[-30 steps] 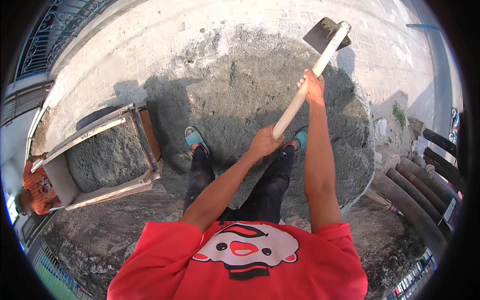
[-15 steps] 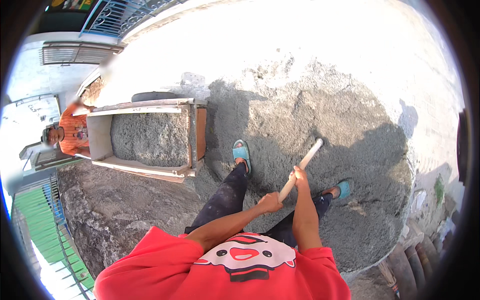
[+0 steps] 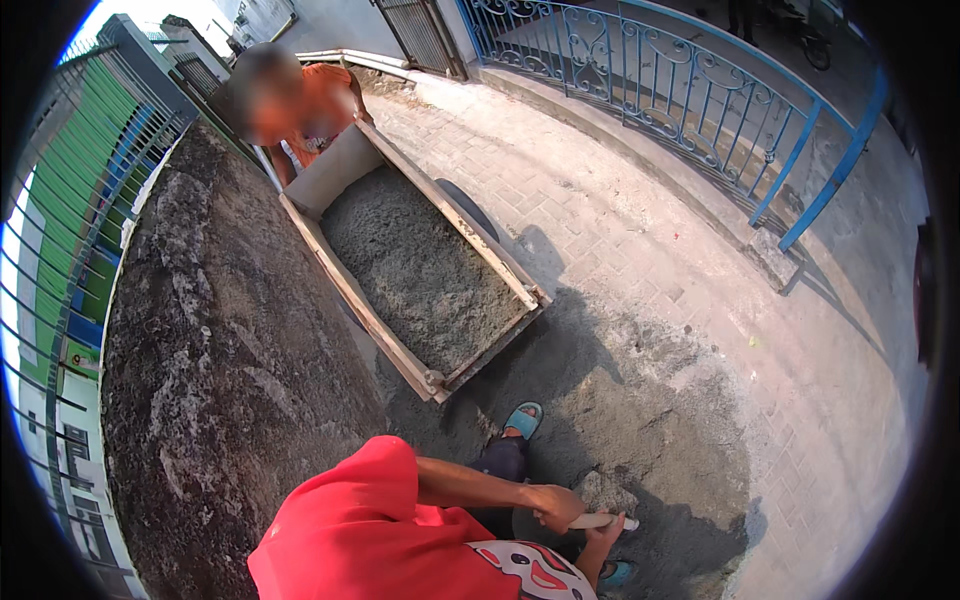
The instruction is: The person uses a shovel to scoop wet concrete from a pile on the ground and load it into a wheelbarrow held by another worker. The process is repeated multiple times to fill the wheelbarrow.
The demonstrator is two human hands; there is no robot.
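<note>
A pale wooden handle (image 3: 593, 521) crosses in front of me, low over the grey mortar heap (image 3: 640, 420) on the ground. My left hand (image 3: 556, 507) is closed round it, and my right hand (image 3: 602, 537) grips it nearer its whitish end. The head of this tool cannot be made out. Ahead and to the left stands a wooden box cart (image 3: 470, 222), largely filled with wet grey mortar (image 3: 415, 265). My foot in a teal slipper (image 3: 523, 419) is on the mortar close to the cart's near corner.
At the cart's far end a person in orange (image 3: 325, 85) has a hand at its rim. A rough stone slope (image 3: 250, 330) rises on the left beside a green wall with bars (image 3: 90, 180). Brick paving (image 3: 600, 240) runs up to a blue railing (image 3: 690, 110).
My view has swung left, bringing the cart to the middle. My hands and the handle now sit lower in view, the handle lying more level. Both hands keep hold of it.
</note>
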